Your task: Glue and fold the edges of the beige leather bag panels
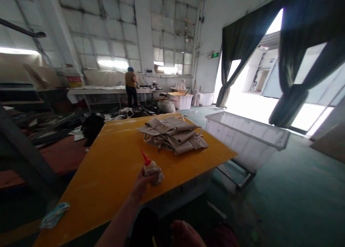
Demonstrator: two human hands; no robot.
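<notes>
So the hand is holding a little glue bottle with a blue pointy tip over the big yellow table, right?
Not quite. In the head view the pointy tip is red, not blue. The left hand does hold the small rag-wrapped glue bottle over the big yellow table.

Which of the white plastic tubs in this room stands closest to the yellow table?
The big translucent tub on a metal stand right beside the yellow table; the smaller white tubs sit far back by the wall.

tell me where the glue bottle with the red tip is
In the head view, the glue bottle is gripped in the left hand over the yellow table's near edge.
</notes>
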